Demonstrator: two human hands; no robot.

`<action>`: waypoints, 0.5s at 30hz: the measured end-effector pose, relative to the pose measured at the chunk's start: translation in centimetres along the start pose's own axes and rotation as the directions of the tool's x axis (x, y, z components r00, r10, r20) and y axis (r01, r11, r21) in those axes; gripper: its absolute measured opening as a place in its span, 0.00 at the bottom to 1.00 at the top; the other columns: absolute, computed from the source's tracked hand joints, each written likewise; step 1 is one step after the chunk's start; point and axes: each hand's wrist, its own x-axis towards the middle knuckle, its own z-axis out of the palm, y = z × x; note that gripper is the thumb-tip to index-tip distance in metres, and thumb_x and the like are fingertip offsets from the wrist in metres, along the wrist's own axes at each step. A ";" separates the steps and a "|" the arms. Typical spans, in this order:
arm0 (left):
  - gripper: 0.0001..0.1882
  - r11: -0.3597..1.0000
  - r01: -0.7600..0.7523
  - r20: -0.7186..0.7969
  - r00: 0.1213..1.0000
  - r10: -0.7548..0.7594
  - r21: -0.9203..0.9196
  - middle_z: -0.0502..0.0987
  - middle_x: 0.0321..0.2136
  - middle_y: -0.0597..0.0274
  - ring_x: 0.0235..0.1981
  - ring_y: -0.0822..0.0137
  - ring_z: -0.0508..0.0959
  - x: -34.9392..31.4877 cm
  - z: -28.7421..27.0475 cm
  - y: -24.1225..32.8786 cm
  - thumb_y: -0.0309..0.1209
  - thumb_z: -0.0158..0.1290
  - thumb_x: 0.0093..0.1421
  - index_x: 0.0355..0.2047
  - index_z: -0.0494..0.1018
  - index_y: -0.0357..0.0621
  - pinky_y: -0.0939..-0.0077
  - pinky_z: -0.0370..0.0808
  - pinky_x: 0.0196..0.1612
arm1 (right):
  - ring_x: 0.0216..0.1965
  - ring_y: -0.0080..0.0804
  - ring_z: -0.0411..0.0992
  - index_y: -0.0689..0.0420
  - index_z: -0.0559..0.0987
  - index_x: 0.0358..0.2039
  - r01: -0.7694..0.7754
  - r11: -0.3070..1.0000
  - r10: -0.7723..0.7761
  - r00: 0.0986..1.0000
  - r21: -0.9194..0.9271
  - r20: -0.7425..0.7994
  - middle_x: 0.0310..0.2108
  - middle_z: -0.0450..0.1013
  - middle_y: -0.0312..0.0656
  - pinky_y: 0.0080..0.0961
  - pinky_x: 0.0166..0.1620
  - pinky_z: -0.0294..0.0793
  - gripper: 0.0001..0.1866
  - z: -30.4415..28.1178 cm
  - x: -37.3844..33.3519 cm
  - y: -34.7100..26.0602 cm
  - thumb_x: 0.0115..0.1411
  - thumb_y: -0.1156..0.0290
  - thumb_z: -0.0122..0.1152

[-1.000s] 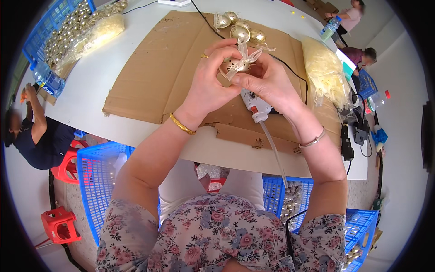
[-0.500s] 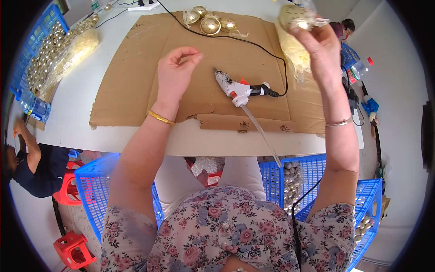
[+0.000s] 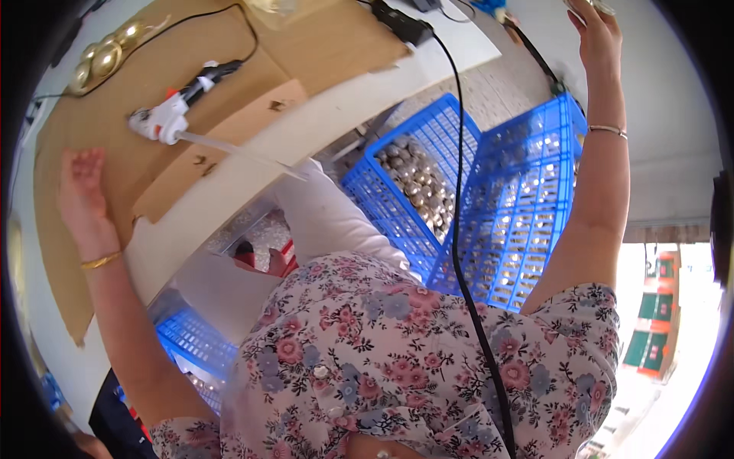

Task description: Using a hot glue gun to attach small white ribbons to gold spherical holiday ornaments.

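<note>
Head view: my right hand (image 3: 602,44) is stretched far out to my right, fingers pinching a pale, shiny, metallic-looking piece (image 3: 604,8) — top edge crops it, can't tell its shape. My left hand (image 3: 86,200) hangs over the flat brown cardboard sheet (image 3: 138,180), fingers side by side, loosely bent, nothing seen in them. I read the step as placing the piece off to the right. Doing it well: light pinch so nothing dents, eyes on the release spot, arm clear of the long black cable (image 3: 456,153) passing the blue slatted plastic crate (image 3: 386,222) of round metallic balls (image 3: 417,183). Left fingers stay off the white-and-black glue gun (image 3: 164,121) — assume its tip is hot
</note>
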 end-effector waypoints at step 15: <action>0.17 0.945 0.033 -0.040 0.999 -0.021 0.326 0.70 0.37 0.52 0.41 0.63 0.72 1.5 -0.8 1.0 0.27 0.54 0.54 0.41 0.65 0.27 0.71 0.69 0.51 | 0.27 0.18 0.66 0.62 0.75 0.36 -0.687 0.645 0.619 0.727 -0.336 -0.298 0.29 0.71 0.36 0.11 0.31 0.63 0.19 -26.8 -13.8 8.2 0.46 0.65 0.66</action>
